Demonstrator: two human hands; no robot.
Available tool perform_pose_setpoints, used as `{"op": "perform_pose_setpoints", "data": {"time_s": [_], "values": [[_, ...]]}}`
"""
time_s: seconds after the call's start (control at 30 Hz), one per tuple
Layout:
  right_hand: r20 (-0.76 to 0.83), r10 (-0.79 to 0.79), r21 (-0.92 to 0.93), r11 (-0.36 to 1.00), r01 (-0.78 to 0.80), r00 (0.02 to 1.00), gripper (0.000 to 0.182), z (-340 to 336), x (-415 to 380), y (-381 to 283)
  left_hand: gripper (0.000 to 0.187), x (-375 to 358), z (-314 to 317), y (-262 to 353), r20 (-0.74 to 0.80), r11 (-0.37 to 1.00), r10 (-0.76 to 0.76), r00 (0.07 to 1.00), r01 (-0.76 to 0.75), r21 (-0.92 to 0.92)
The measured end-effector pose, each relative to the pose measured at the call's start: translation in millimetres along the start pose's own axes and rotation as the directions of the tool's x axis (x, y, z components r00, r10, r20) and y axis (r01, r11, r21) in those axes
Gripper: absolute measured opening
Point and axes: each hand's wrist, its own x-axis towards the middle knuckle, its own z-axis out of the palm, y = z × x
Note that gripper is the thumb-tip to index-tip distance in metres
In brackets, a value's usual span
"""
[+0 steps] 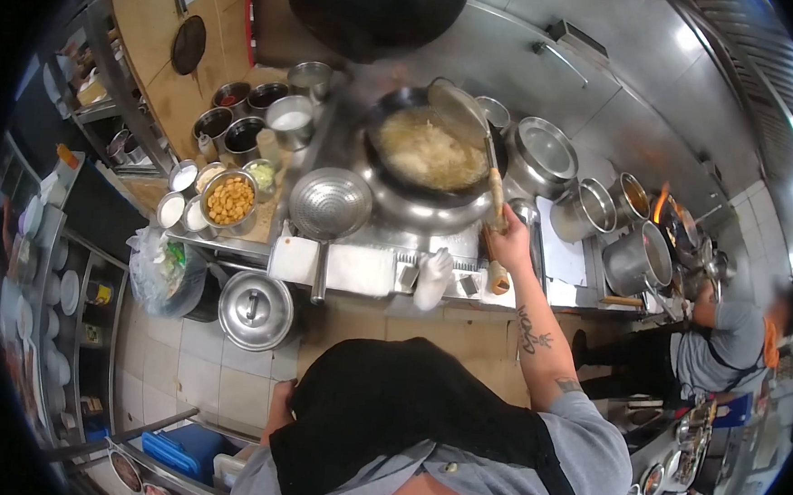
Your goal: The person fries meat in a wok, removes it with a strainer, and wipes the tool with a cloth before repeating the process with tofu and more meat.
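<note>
My right hand (510, 241) is closed around the wooden handle of a round skimmer (457, 111). The skimmer's head is tilted at the far right rim of a dark wok (388, 111). Pale pieces of food (430, 150) lie in bubbling oil inside the wok. Just below my right hand is a wooden handle end (498, 277), whose tool I cannot make out. My left hand (284, 398) hangs low beside the black apron, away from the stove; its fingers are mostly hidden.
A perforated strainer (330, 203) rests left of the wok, near folded white cloths (359, 270). Sauce pots (291, 121) and a bowl of browned pieces (229, 201) stand further left. Metal pots (585, 209) line the right. Another person (726, 345) works by flames there. A lidded pot (255, 311) stands low.
</note>
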Motion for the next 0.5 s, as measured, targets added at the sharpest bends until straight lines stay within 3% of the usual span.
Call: {"op": "perform_pose_setpoints", "data": {"time_s": [0.07,0.2,0.23,0.33,0.47,0.5], "values": [[-0.023,-0.061,-0.288,0.956,0.052,0.998,0.067,-3.1,-14.7,-28.5,0.035,35.6,-6.5,-34.1,0.101,0.913,0.239,0.966,-0.259,0.316],[0.025,0.076,-0.525,0.849,-0.052,0.997,0.072,19.9,-28.4,-40.3,0.032,26.5,-15.5,-13.7,0.129,0.960,0.169,0.977,-0.193,0.204],[0.043,0.095,-0.521,0.851,-0.059,0.995,0.076,25.9,-31.5,-33.9,0.031,21.3,-14.5,-6.4,0.143,0.971,0.141,0.980,-0.165,0.175],[0.080,0.104,-0.516,0.856,-0.048,0.991,0.074,33.9,-44.4,-17.4,0.028,27.2,-2.6,17.6,0.080,0.989,-0.147,0.986,0.146,0.026],[0.109,-0.040,-0.378,0.922,0.078,0.993,0.077,28.2,-60.9,16.9,0.021,37.7,-3.9,48.8,0.154,0.990,-0.143,0.978,0.138,0.039],[0.112,-0.001,-0.410,0.911,0.047,0.994,0.080,23.5,-66.8,11.0,0.020,39.3,-6.8,58.7,0.178,0.993,-0.114,0.977,0.113,0.020]]}}
